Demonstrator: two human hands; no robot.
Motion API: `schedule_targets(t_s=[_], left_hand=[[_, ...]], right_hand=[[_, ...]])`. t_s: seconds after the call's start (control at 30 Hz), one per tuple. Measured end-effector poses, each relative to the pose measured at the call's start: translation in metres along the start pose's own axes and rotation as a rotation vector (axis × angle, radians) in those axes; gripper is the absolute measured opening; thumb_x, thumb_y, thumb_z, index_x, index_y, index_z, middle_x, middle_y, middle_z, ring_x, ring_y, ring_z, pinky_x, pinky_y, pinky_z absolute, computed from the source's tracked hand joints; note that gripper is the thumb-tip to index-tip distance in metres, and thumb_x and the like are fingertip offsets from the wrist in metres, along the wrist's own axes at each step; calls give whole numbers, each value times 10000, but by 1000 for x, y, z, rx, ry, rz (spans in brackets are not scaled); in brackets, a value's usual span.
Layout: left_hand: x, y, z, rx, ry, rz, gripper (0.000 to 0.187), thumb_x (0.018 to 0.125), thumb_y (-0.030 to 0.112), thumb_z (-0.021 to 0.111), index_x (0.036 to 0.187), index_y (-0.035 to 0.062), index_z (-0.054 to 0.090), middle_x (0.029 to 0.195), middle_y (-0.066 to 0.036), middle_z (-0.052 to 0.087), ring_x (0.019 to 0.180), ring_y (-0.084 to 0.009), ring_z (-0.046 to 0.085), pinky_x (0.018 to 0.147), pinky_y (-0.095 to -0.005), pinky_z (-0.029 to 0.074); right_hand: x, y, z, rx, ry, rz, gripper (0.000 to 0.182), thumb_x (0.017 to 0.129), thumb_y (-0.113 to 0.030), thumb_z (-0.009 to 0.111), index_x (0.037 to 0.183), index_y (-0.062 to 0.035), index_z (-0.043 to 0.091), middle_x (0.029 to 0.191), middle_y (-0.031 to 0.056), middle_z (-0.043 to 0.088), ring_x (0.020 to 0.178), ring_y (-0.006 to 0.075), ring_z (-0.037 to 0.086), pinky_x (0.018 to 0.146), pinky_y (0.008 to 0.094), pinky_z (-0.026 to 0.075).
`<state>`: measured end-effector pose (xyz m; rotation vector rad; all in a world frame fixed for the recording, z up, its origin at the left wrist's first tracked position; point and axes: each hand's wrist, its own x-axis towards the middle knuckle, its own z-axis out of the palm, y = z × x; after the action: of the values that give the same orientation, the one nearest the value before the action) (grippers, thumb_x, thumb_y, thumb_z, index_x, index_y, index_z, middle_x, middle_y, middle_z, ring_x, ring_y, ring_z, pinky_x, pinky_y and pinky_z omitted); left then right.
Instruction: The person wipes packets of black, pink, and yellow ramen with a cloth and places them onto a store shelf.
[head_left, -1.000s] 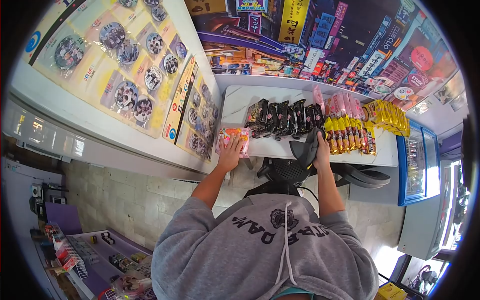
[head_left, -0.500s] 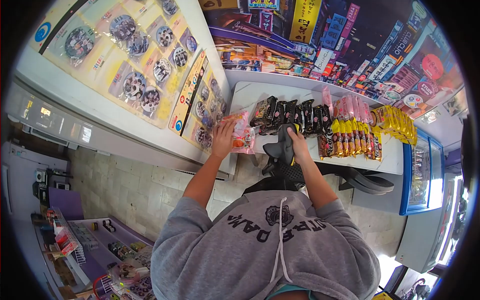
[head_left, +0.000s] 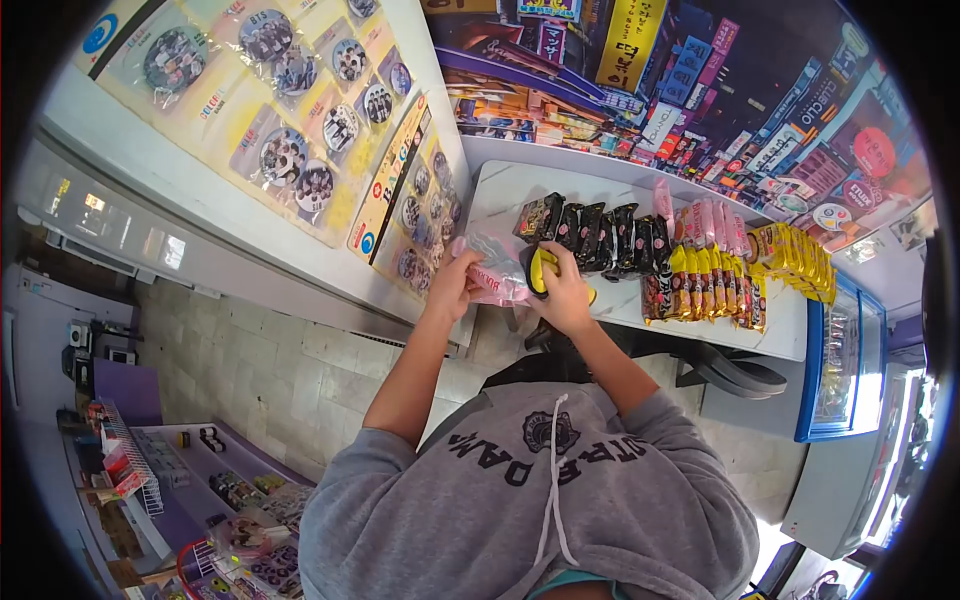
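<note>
A pink packet (head_left: 497,272) is held up by the left hand (head_left: 455,285) over the worktop's (head_left: 490,205) near left corner, fingers closed on it. A yellow cloth (head_left: 543,268) is gripped against it by the right hand (head_left: 566,297). The black packets (head_left: 585,232) and yellow packets (head_left: 705,278) lie untouched in their rows, so most appears undone.

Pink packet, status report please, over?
Left hand grips pink packet, lifted. Right hand holds yellow-grey cloth against it. Black packets close behind.
</note>
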<state>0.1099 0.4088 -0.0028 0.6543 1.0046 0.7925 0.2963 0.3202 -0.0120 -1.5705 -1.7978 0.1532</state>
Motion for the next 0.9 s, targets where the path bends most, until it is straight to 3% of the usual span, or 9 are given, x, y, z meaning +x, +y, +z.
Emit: schedule_targets(t_s=[0.13, 0.2, 0.23, 0.3, 0.4, 0.47, 0.57, 0.7, 0.9], left_hand=[[5, -2, -13, -9, -116, -99, 514, 802, 294, 633, 1236, 128, 412, 897, -75, 543, 725, -197, 608, 613, -370, 555], [21, -19, -30, 348, 58, 361, 486, 814, 319, 642, 1209, 113, 451, 953, -77, 562, 837, -193, 602, 733, -354, 527], [20, -26, -33, 348, 61, 362, 486, 814, 319, 642, 1209, 113, 451, 953, -77, 562, 837, -193, 602, 733, -354, 527], [15, -40, -32, 199, -135, 237, 455, 800, 263, 665, 1162, 56, 482, 987, -71, 583, 931, -180, 583, 797, -335, 495], [30, -54, -46, 13, -143, 256, 481, 778, 223, 688, 1157, 17, 476, 1047, -79, 581, 944, -180, 585, 756, -349, 512], [36, -54, -55, -53, -72, 201, 502, 756, 224, 707, 1150, 13, 480, 1038, -78, 586, 914, -180, 596, 729, -354, 522], [76, -70, -95, 129, 50, 12, 484, 734, 209, 720, 1148, 85, 504, 1009, -68, 595, 856, -200, 615, 622, -361, 549], [98, -82, -103, 180, -18, -102, 471, 716, 203, 732, 1130, 110, 526, 1008, -57, 593, 861, -216, 614, 582, -366, 547], [108, -83, -88, 441, 132, -13, 482, 666, 243, 769, 1032, 10, 561, 895, -98, 624, 812, -222, 628, 663, -366, 553]], right_hand=[[9, 11, 14, 111, 169, -88, 487, 585, -134, 763, 1014, -4, 573, 970, 87, 609, 878, 225, 588, 745, 339, 489], [15, 18, 20, 887, 61, 464, 490, 633, -150, 773, 1037, 29, 561, 955, 73, 627, 827, 152, 587, 744, 291, 473], [19, 11, 13, 1218, 28, 593, 491, 667, -191, 774, 1040, 43, 559, 919, 55, 627, 821, 107, 561, 741, 256, 450], [20, 20, 25, 1161, -65, 620, 507, 665, -210, 772, 1047, 46, 557, 923, 64, 626, 819, 119, 562, 740, 261, 449], [17, 44, 51, 1045, -157, 624, 486, 703, -135, 739, 1111, 18, 525, 918, 74, 615, 783, 142, 577, 730, 268, 467], [14, 59, 47, 711, -122, 620, 532, 674, -296, 758, 1039, 43, 571, 914, 82, 629, 809, 172, 571, 736, 299, 452], [9, 63, 9, 862, -80, 737, 448, 677, -213, 762, 1013, 24, 585, 881, 66, 628, 750, 147, 583, 680, 280, 466], [-6, 77, -26, 1073, 73, 854, 347, 690, -95, 740, 988, 3, 593, 856, 56, 625, 693, 122, 590, 629, 259, 480], [-32, 93, -46, 1062, 195, 914, 301, 720, -54, 706, 986, 7, 577, 842, 59, 620, 696, 139, 601, 624, 279, 501]])
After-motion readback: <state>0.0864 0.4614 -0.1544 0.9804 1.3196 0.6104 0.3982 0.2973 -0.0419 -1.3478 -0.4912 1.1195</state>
